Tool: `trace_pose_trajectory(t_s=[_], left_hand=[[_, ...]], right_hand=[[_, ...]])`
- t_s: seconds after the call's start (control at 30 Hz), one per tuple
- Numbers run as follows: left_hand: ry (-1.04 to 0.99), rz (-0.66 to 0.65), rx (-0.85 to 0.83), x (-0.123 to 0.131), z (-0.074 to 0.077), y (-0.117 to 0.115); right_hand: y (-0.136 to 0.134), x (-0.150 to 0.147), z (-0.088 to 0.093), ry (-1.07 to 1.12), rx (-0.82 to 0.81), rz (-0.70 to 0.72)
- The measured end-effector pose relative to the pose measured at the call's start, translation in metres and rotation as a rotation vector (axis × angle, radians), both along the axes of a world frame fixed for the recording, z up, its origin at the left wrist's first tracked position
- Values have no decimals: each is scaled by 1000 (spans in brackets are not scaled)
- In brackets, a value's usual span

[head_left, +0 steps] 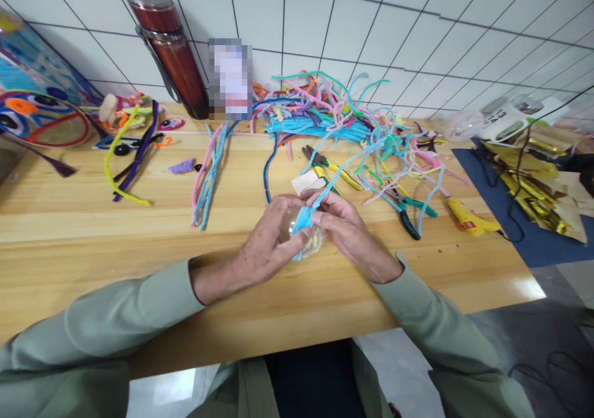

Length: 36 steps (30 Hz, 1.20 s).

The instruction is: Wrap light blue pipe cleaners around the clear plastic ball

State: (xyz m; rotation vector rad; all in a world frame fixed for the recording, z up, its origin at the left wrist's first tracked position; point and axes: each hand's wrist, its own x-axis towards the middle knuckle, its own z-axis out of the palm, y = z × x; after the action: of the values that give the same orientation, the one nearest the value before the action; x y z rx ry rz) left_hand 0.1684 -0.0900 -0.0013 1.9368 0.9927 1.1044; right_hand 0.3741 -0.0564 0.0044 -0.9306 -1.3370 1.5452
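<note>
My left hand [265, 245] is closed around a small clear ball [316, 243], low over the front of the table. A band of light blue pipe cleaner [304, 217] wraps the ball's middle. From the band, a loose blue length rises to the upper right. My right hand [349, 231] pinches the pipe cleaner against the ball with thumb and fingers. Something pale yellow shows through the ball's lower right side. A white scrap [307, 183] lies just beyond my fingertips. The fingers hide part of the ball.
Pliers with yellow handles [342, 175] and green-handled pliers [409, 220] lie beyond my hands. A yellow glue gun [473, 216] is at the right. Tangled pipe cleaners [320, 124] line the wall, beside a red thermos [169, 53]. Gold foil [542, 189] lies far right.
</note>
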Motion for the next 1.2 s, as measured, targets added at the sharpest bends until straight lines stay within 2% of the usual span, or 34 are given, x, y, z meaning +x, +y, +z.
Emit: trace_pose_trajectory(t_s=[0.33, 0.53, 0.83, 0.97, 1.2], left_hand=[[-57, 0, -47, 1, 3, -4], [-63, 1, -115, 1, 5, -6], [-80, 13, -109, 3, 4, -6], [-63, 11, -113, 2, 6, -5], [-119, -36, -226, 1, 13, -2]], right_hand=[[-4, -4, 1, 110, -127, -29], [-4, -4, -2, 119, -74, -39], [-5, -4, -4, 68, 17, -50], [-5, -5, -3, 67, 14, -54], [-3, -5, -4, 79, -14, -38]])
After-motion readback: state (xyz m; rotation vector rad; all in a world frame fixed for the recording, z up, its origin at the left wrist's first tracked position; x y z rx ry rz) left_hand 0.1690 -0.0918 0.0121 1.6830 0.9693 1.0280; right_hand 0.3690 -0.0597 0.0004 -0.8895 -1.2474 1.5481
